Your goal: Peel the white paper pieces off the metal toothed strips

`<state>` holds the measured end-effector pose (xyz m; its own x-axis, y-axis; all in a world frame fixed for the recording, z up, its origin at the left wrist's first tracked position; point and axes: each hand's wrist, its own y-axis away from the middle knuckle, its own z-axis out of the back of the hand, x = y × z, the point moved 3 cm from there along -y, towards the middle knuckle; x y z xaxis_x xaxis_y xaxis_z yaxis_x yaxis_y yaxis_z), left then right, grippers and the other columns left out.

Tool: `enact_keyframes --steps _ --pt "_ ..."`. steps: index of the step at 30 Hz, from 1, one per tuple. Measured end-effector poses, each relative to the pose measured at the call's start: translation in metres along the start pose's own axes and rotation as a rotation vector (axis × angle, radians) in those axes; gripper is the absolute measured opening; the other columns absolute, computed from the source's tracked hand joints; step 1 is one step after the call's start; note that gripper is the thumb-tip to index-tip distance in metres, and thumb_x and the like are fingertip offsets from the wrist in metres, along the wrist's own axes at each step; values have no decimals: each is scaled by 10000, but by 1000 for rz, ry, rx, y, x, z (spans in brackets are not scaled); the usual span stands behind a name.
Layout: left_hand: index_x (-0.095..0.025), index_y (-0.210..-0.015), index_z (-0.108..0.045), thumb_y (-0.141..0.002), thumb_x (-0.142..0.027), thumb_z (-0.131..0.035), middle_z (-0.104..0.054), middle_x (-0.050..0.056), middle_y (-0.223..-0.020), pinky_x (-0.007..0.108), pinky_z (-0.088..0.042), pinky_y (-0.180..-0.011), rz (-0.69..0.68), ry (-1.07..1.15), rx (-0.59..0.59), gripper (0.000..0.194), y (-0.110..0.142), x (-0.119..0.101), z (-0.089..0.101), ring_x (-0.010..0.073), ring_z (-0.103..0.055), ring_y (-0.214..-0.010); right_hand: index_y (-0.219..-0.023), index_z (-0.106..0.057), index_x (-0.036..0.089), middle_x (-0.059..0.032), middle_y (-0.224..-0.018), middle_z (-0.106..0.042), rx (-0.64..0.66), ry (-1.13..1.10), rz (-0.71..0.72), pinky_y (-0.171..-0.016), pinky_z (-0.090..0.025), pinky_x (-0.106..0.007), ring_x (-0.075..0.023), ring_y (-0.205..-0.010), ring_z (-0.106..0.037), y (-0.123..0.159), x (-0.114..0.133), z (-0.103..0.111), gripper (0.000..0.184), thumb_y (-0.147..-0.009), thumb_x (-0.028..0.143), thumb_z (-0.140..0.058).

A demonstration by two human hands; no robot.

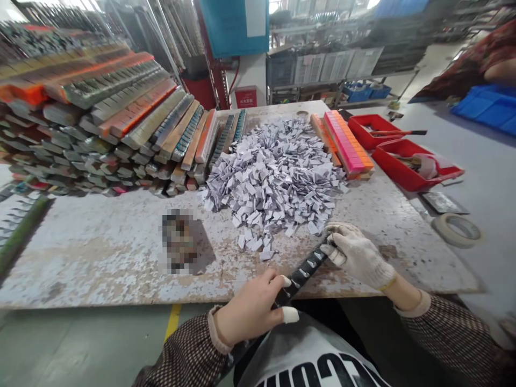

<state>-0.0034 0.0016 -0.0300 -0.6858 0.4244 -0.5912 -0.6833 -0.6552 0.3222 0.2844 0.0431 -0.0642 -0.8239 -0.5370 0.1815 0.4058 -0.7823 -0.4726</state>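
Observation:
A narrow dark bar [308, 267] with a row of small shiny metal pieces along it slants over the front edge of the table. My left hand [258, 303], with white covers on the thumb and a fingertip, grips its lower part. At the upper end, my right hand [360, 255] in a white knit glove has its fingers closed around the bar; whether a small piece is also between them is hidden. Just beyond lies a large heap of small folded white paper tags [278, 177], with a few loose tags near the bar.
Long bars [121, 123] are stacked high at the left. Pink and orange blocks [346, 142] lie right of the heap. Beyond them are two red bins [415, 161], a tape roll [457, 228] and a blue crate [487, 107]. A pixelated item [179, 242] sits on the worn tabletop [108, 242].

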Motion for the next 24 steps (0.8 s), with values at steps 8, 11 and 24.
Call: enact_keyframes --steps 8,11,24 --pt "-209 -1105 -616 -935 -429 -698 -666 30 -993 295 -452 -733 -3 128 -15 290 -23 2 15 202 -619 -824 -1073 -550 212 -168 -1283 -632 -66 -86 -52 -1107 -508 -600 -353 -1333 -553 10 -2 -6 149 -1017 341 -600" --pt "-210 -1021 -624 -959 -359 -635 -666 5 -901 273 -426 -693 31 198 5 162 -27 0 19 172 -602 -756 -1066 -545 218 -158 -1269 -644 -85 -126 -53 -1137 -483 -615 -343 -1346 -558 10 -5 -9 120 -1019 316 -596" --pt "-210 -920 -646 -990 -348 -624 -682 -9 -814 255 -417 -661 63 171 -37 157 -43 5 19 162 -616 -724 -1095 -534 223 -157 -1339 -635 -72 -139 -35 -1202 -416 -635 -345 -1417 -515 16 -11 -12 149 -1005 312 -611"
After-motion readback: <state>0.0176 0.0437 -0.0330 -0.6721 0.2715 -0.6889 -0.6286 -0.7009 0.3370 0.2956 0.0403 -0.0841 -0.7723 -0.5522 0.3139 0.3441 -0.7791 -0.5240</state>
